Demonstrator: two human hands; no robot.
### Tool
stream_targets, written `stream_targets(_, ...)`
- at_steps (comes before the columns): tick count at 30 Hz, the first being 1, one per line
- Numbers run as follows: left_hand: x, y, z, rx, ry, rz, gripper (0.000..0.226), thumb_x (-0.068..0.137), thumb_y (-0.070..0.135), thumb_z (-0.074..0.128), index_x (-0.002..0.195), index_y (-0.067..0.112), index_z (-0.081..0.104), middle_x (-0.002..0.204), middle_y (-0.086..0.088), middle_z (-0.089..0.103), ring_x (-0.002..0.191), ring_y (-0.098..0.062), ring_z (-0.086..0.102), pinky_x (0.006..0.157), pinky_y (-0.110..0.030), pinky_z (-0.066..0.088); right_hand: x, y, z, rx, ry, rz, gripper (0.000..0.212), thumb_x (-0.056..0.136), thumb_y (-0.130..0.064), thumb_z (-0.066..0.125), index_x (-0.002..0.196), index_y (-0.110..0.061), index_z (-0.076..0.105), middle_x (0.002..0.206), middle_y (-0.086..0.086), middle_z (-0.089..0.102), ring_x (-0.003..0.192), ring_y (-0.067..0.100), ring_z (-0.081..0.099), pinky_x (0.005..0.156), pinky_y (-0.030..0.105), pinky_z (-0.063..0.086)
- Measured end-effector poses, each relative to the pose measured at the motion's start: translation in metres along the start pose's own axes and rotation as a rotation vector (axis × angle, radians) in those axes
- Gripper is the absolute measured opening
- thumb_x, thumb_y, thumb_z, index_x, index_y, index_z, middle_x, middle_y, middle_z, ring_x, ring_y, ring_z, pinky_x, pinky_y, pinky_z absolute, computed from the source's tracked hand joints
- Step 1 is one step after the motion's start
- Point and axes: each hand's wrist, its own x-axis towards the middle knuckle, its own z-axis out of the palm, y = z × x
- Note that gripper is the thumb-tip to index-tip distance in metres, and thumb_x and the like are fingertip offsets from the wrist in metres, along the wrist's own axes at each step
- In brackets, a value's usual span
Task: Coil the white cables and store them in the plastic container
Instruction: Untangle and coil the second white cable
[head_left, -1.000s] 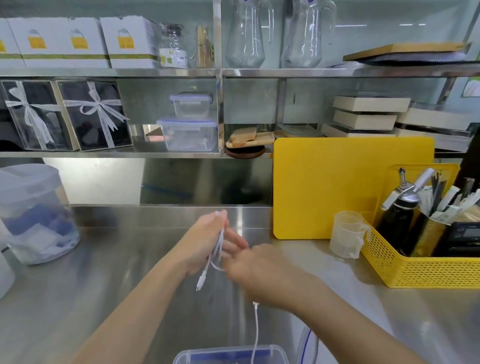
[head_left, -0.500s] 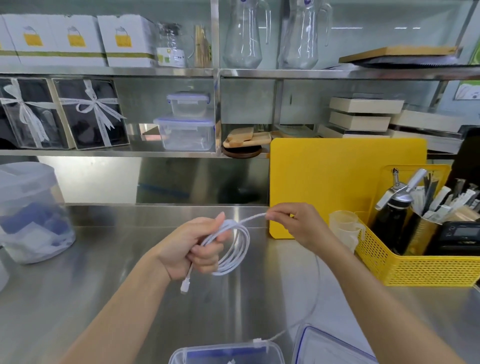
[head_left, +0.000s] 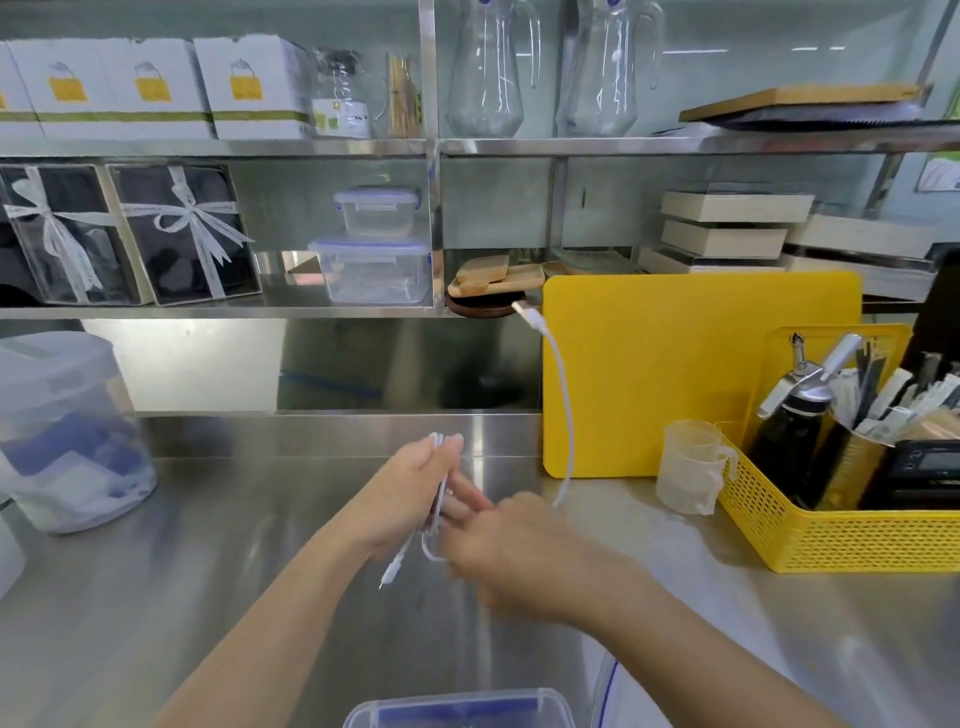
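Left hand (head_left: 410, 491), centre of frame: grip closed on the bundled loops of the white cable (head_left: 440, 499), thumb and fingers pinching the turns flat so they stand edge-on to the camera. One plug end (head_left: 390, 574) hangs free below the palm.

Right hand (head_left: 511, 558), just right of the bundle and blurred with motion: it seems to be feeding cable at the bottom of the coil, but whether its grip is pinched on the cable or loose, cannot tell.

Change over the last half second: the right hand was out to the right, drawing a taut length away from an open, round coil, with the tail trailing down toward the container. Now it is back against the left hand, the coil has flattened, and the tail is off the worktop (head_left: 208, 571). The free end whips up in an arc at centre right, its connector (head_left: 525, 313) level with the top edge of the yellow cutting board (head_left: 727, 374).

Judgement: another wrap is going on and only a short length is left. Last turn or two, then the coil goes down.

Plastic container (head_left: 457, 709), bottom centre, open; lid (head_left: 605, 691) just right of it. Contents not readable.
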Motion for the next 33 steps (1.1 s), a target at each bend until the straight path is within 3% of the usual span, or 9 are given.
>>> stream_targets(3,-0.008,0.003,0.005,0.189,-0.156,0.042,0.044,0.101,0.023,0.03,0.062,0.012,0.048,0.048,-0.004,0.049,0.038,-0.014,0.04,0.044,-0.022,0.03,0.0,0.018,-0.017,0.143,0.204,0.044,0.016,0.087,-0.024,0.05,0.091,-0.014,0.062,0.091,0.01,0.07,0.078,0.032,0.063,0.05,0.027,0.026)
stream_targets(5,-0.008,0.006,0.006,0.147,-0.253,0.018,0.043,0.094,0.014,0.029,0.054,0.019,0.044,0.04,0.0,0.038,0.035,-0.013,0.027,0.043,-0.023,0.021,-0.002,0.027,-0.018,0.272,0.324,0.092,0.019,0.082,-0.033,0.054,0.077,-0.016,0.062,0.073,0.003,0.066,0.069,0.024,0.059,0.051,0.028,0.032)
stream_targets(7,-0.006,0.008,0.003,0.049,-0.305,-0.072,0.042,0.096,0.025,0.037,0.055,0.019,0.041,0.037,0.0,0.033,0.033,-0.012,0.018,0.04,-0.02,0.017,-0.006,0.035,-0.012,0.428,0.379,0.253,0.021,0.08,-0.036,0.063,0.076,-0.017,0.057,0.065,-0.009,0.053,0.065,0.016,0.049,0.053,0.026,0.032)
stream_targets(9,-0.002,0.007,-0.004,0.014,-0.375,-0.161,0.043,0.098,0.036,0.038,0.059,0.018,0.044,0.035,0.0,0.034,0.031,-0.01,0.016,0.037,-0.015,0.017,-0.01,0.04,-0.005,0.517,0.401,0.339,0.028,0.076,-0.042,0.066,0.082,-0.017,0.055,0.069,-0.013,0.044,0.066,0.006,0.044,0.057,0.025,0.036)
stream_targets(13,-0.001,0.006,-0.014,-0.125,-0.586,-0.253,0.042,0.095,0.038,0.039,0.059,0.016,0.046,0.03,0.004,0.031,0.025,-0.004,0.016,0.035,-0.011,0.013,-0.012,0.04,-0.004,0.63,0.347,0.331,0.045,0.08,-0.045,0.061,0.117,-0.02,0.058,0.093,-0.021,0.05,0.071,-0.018,0.045,0.065,0.013,0.031)
stream_targets(16,-0.001,0.008,-0.018,-0.266,-0.636,-0.269,0.042,0.092,0.036,0.038,0.057,0.015,0.049,0.03,0.006,0.032,0.024,-0.001,0.019,0.035,-0.011,0.013,-0.014,0.036,-0.008,0.972,0.229,0.247,0.022,0.09,-0.028,0.054,0.103,-0.015,0.066,0.069,-0.025,0.061,0.062,-0.009,0.053,0.06,0.007,0.036)
stream_targets(21,0.0,0.017,-0.011,-0.256,-0.277,-0.132,0.036,0.083,0.039,0.054,0.063,0.01,0.06,0.04,0.004,0.035,0.031,-0.005,0.024,0.036,-0.016,0.023,-0.014,0.036,0.009,1.054,0.372,0.322,0.016,0.093,-0.027,0.049,0.088,-0.037,0.06,0.058,-0.021,0.054,0.055,0.0,0.045,0.056,0.018,0.034)
stream_targets(27,0.0,0.005,0.01,0.038,0.097,0.145,0.014,0.093,0.017,0.054,0.086,0.011,0.064,0.052,0.004,0.041,0.045,-0.007,0.038,0.05,-0.022,0.045,-0.012,0.039,0.029,1.114,0.529,0.588,0.027,0.093,-0.028,0.047,0.07,-0.019,0.057,0.057,-0.007,0.045,0.053,0.007,0.039,0.054,0.029,0.032)
stream_targets(33,0.005,-0.003,0.017,-0.045,0.309,0.21,0.02,0.096,0.013,0.048,0.089,0.004,0.065,0.036,0.011,0.034,0.035,-0.004,0.028,0.037,-0.019,0.027,-0.012,0.037,0.026,1.195,0.568,0.602,0.018,0.092,-0.029,0.049,0.083,-0.026,0.063,0.057,-0.018,0.056,0.053,-0.001,0.046,0.053,0.012,0.034)
